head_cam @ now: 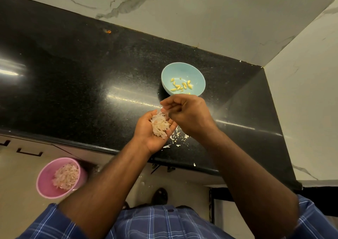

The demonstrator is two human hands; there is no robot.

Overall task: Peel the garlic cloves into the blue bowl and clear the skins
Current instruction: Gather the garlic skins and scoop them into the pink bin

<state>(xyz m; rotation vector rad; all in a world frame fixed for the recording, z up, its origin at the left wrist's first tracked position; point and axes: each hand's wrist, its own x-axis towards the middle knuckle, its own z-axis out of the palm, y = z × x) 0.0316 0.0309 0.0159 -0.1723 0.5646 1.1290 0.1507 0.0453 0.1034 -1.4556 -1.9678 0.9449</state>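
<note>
The black counter (91,85) runs across the upper half of the frame. At lower left sits a pink bin (61,177) holding papery skins. Right of centre stands the blue bowl (183,72) with peeled garlic cloves (181,86) inside. Just below it, the left hand (155,130) lies palm up, cupped around a heap of garlic skins (160,124). The right hand (188,113) curls over it, fingertips pinching at the heap. Loose scraps (176,138) lie on the counter beneath.

The person wears a blue plaid woven shirt (161,222) crossed by thin white and dark lines; its sleeves are rolled up above the elbows, leaving both forearms bare. Near the shirt's front placket sits a small dark round button (170,210); no rings, watch or bands show on either hand or wrist.
</note>
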